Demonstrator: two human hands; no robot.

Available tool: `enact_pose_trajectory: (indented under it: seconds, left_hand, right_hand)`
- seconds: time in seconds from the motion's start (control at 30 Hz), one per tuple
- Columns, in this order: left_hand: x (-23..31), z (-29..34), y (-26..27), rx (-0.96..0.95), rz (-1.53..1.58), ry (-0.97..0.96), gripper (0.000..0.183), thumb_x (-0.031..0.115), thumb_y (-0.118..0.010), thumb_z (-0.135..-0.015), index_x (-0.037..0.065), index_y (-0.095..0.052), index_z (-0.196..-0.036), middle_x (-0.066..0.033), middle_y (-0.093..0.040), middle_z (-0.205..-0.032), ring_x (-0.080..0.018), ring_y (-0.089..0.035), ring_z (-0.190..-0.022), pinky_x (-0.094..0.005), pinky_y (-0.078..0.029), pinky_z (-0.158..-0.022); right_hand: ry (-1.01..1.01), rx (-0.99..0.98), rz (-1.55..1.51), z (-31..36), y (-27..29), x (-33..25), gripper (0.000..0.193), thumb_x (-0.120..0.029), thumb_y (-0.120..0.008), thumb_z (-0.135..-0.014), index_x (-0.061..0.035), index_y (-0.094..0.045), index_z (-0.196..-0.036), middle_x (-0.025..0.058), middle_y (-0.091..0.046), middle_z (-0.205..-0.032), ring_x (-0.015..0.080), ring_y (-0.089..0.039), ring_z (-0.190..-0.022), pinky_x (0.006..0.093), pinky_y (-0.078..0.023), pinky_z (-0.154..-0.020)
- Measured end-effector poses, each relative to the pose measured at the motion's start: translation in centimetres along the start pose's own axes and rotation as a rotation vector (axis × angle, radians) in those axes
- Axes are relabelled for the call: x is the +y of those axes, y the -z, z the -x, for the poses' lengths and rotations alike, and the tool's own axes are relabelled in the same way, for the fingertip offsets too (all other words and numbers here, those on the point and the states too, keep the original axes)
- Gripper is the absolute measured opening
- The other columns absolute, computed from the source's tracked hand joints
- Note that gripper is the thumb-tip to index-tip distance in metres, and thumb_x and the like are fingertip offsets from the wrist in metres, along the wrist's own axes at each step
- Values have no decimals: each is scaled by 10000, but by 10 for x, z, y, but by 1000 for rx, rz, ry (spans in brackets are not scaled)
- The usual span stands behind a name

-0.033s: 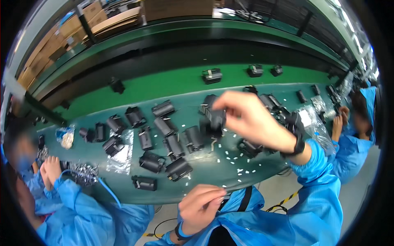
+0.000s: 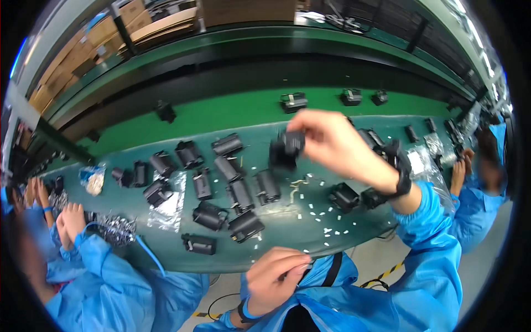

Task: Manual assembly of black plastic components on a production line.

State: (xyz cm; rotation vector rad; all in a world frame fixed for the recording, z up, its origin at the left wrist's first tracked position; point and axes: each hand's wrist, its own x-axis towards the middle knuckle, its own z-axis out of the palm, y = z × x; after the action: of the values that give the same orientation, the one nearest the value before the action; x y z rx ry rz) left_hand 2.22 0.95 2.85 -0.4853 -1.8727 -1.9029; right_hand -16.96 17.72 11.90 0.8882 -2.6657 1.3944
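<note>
My right hand reaches over the middle of the bench, fingers closed around a black plastic housing. Motion blurs the housing, and its finer details cannot be read. Thin pale wires lie on the green mat below it. Close to my body, at the bench's front edge, my left hand has its fingers curled against the thumb. A dark bit shows between them, too small to name. Left of the held piece lie several similar black cylindrical housings. Another black housing sits to the right.
Small white pieces are scattered over the mat. A clear plastic bag lies among the left housings. More black units stand on the far green strip. Co-workers in blue sit left and right; one's hands are near a metal parts pile.
My right hand has moved up and away from me with the black housing, uncovering the pale wires on the mat. The left hand stays nearly in place. The whole view has shifted slightly.
</note>
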Motion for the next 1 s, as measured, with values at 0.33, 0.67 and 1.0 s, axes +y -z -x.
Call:
enact_pose_trajectory:
  seconds: [0.33,0.67,1.0]
  left_hand:
    - [11,6,-5,-4,-1,-73,164,-56,-751,-857,-52,-735,-1020,-130,-722,-887,-246,-689,-732,-325,-542,-632]
    - [4,20,3,97,-89,-4,162,-63,-749,-853,-37,-743,-1013,-131,-727,-880,-239,-697,-743,-327,-553,-649]
    - [-8,10,9,11,-175,100,167,-65,-748,-850,-15,-754,-1009,-125,-729,-867,-225,-700,-746,-326,-558,-657]
  right_hand:
    - [-86,273,315,-197,-75,143,248,-78,-608,-823,25,-734,-1010,299,-708,-940,456,-698,-940,518,-564,-869]
    - [-36,38,572,-183,-44,141,555,-180,-749,-789,71,-536,-1235,332,-671,-1061,476,-665,-1046,519,-549,-902]
    - [-316,-143,696,-112,43,169,1049,-322,-792,-764,165,-259,-1525,367,-533,-1419,374,-642,-1227,406,-522,-1033]
